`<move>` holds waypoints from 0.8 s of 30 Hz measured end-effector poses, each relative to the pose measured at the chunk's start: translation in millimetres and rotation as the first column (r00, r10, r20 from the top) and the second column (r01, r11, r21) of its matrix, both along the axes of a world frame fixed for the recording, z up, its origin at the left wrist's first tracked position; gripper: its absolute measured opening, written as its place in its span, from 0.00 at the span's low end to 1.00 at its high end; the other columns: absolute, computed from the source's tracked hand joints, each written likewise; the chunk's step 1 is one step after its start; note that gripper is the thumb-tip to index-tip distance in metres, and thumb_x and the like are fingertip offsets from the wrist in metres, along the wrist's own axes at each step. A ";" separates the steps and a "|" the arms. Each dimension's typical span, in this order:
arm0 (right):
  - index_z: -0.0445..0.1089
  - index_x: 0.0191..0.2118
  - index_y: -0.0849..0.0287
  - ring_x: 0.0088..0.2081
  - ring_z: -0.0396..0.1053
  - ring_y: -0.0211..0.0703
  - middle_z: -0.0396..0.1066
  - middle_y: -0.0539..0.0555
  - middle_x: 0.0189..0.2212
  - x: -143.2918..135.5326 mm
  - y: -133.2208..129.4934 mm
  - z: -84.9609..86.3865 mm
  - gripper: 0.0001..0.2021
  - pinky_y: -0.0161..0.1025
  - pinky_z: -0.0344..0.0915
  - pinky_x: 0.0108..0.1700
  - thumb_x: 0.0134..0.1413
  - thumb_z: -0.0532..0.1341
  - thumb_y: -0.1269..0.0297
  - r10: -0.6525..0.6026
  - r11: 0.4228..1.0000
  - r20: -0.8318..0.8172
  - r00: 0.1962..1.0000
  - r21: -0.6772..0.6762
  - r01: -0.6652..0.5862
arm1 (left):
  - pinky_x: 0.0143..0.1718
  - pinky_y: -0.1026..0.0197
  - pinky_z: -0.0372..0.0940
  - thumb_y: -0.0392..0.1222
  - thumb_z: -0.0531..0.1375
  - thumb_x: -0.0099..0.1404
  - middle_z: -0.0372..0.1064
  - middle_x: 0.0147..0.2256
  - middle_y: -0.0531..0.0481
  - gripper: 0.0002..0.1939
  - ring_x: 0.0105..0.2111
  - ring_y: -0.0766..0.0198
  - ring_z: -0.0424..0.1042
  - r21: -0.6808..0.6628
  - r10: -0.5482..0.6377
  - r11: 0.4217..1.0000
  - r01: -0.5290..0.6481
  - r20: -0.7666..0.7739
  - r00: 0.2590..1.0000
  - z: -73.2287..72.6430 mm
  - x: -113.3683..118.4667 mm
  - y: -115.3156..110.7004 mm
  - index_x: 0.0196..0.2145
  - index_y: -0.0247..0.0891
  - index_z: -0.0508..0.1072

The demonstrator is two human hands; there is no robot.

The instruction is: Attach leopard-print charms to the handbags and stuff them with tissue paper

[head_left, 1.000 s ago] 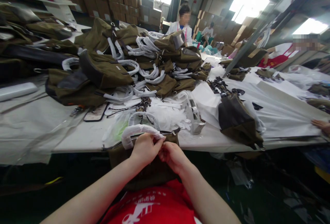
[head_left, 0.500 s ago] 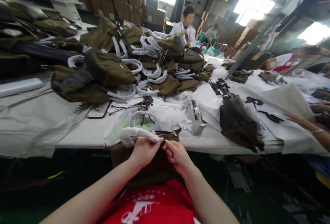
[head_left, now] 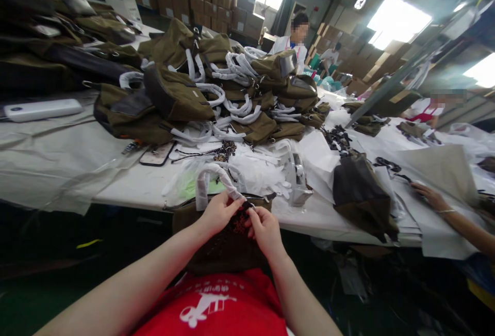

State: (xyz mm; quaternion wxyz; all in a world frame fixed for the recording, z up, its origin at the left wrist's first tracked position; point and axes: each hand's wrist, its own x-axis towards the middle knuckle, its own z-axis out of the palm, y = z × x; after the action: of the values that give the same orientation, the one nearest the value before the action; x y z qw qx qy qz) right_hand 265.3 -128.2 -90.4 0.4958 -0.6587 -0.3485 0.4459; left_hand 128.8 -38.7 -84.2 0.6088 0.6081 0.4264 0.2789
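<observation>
An olive-brown handbag (head_left: pixel 220 256) hangs at the table's front edge against my red shirt, its zip top towards the table. One of its handles, wrapped in white film (head_left: pixel 213 171), arches up from the bag. My left hand (head_left: pixel 219 213) pinches this handle close to its right end. Just beyond my left fingertips a short black piece (head_left: pixel 247 204) shows at the handle's end. My right hand (head_left: pixel 266 228) is closed beside it, thumb and forefinger pressed together; what they grip is too small to make out. A reddish-black beaded cluster (head_left: pixel 240 222) shows between my hands.
Olive bags (head_left: pixel 185 98) with wrapped handles are heaped across the table. A phone (head_left: pixel 158 154), beaded cords (head_left: pixel 225 151), white strips (head_left: pixel 261 171) and a tape dispenser (head_left: pixel 297 176) lie nearer. Another bag (head_left: pixel 363 194) sits right. A co-worker's hand (head_left: pixel 429 195) reaches in at right.
The wrapped handle now stands more upright, and more of the black piece shows. The reddish-black cluster has come into sight between my hands. The co-worker's hand has moved left. The view has shifted slightly.
</observation>
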 end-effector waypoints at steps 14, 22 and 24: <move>0.71 0.42 0.61 0.15 0.61 0.32 0.71 0.49 0.21 7.9 -8.2 -7.3 0.17 0.30 0.57 0.18 0.51 0.63 0.53 -0.035 0.999 0.007 0.999 0.024 0.035 | 0.31 0.58 0.69 0.56 0.56 0.61 0.77 0.31 0.47 0.17 0.31 0.57 0.77 -0.054 -0.080 0.996 0.076 -0.088 0.993 -0.4 -2.5 1.6 0.34 0.38 0.68; 0.71 0.47 0.59 0.16 0.60 0.33 0.68 0.46 0.20 13.1 -10.3 -7.4 0.15 0.32 0.58 0.19 0.56 0.59 0.58 0.083 0.996 0.155 0.984 -0.003 -0.084 | 0.36 0.58 0.69 0.44 0.58 0.56 0.77 0.32 0.47 0.09 0.34 0.56 0.76 0.087 -0.242 0.962 0.260 -0.179 0.954 0.1 -5.5 -11.7 0.34 0.38 0.72; 0.71 0.47 0.58 0.16 0.59 0.33 0.66 0.46 0.18 17.2 -11.4 -7.3 0.15 0.32 0.56 0.20 0.56 0.60 0.59 0.106 0.994 0.203 0.973 -0.011 -0.106 | 0.38 0.58 0.69 0.42 0.58 0.57 0.77 0.33 0.47 0.09 0.35 0.56 0.76 0.128 -0.269 0.945 0.299 -0.212 0.940 2.2 -7.4 -12.7 0.35 0.38 0.74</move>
State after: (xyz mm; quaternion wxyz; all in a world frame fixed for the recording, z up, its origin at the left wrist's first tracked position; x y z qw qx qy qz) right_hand 282.5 -139.6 -97.7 0.4331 -0.6814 -0.4320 0.4018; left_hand 121.4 -51.3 -82.0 0.5484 0.7339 0.3671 0.1609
